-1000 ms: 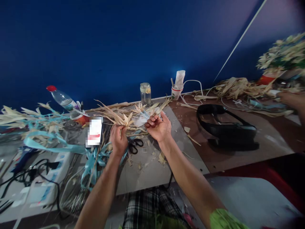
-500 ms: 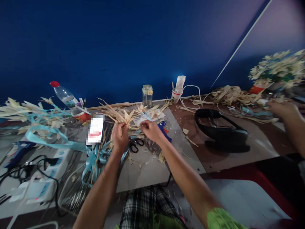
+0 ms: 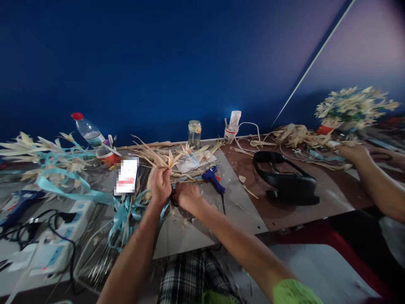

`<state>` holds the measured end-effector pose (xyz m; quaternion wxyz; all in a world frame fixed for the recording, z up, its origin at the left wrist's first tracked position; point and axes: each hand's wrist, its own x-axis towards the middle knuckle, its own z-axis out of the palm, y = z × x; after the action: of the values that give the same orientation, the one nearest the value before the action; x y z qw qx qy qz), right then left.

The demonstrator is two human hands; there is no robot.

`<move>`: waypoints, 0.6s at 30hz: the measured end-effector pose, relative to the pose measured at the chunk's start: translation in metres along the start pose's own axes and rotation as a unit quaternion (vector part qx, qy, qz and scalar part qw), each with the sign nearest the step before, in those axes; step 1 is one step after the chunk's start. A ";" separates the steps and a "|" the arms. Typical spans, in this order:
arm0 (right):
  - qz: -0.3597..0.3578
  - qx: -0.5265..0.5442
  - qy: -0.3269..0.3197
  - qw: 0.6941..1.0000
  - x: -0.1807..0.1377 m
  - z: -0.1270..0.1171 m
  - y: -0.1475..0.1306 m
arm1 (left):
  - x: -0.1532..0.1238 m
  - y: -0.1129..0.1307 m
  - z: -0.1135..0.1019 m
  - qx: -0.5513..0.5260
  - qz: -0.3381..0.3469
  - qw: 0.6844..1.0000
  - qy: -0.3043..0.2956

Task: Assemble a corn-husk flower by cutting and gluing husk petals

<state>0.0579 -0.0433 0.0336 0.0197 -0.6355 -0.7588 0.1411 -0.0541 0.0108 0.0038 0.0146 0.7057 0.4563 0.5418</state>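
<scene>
My left hand pinches the base of a pale flower made of dried husk petals, which points upward above its fingertips. Close beside it, my right hand is closed over the black scissors, mostly covering them. A blue glue gun lies just right of that hand. Behind both hands, a white sheet carries another husk flower with a light-blue centre. Dried husk strips lie beyond my left hand, and blue ribbon is bunched to its left.
A phone, a tilted bottle and a power strip are on the left. A glass jar and a paper cup stand by the wall. A black headset lies right; another person's hand works beyond it.
My right hand has moved down and left from beside the flower onto the scissors, uncovering the glue gun. My left hand still holds the flower. The view has shifted slightly.
</scene>
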 end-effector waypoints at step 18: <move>-0.006 0.137 0.052 0.989 -0.012 -0.015 0.054 | 0.001 0.000 -0.001 -0.088 -0.074 0.991 -0.074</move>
<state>0.1146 -0.0440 0.0366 0.1469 -0.6283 -0.7343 0.2108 -0.0548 0.0115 0.0051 0.1508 0.7037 0.4555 0.5240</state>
